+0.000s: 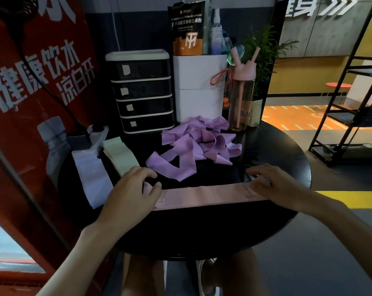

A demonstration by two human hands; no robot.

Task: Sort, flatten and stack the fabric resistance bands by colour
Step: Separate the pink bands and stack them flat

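Two bare arms in shot, and that's the story up top: the left forearm and the right forearm run uncovered from the frame's edge to the wrist. The left hand is bare too, its fingers slim, knuckles showing. Same for the right hand, fingers uncovered. Below the rim of the desk, bare legs peek through, and there's a pale shoe, whitish with a darker opening. Finer detail is lost in this dim light.
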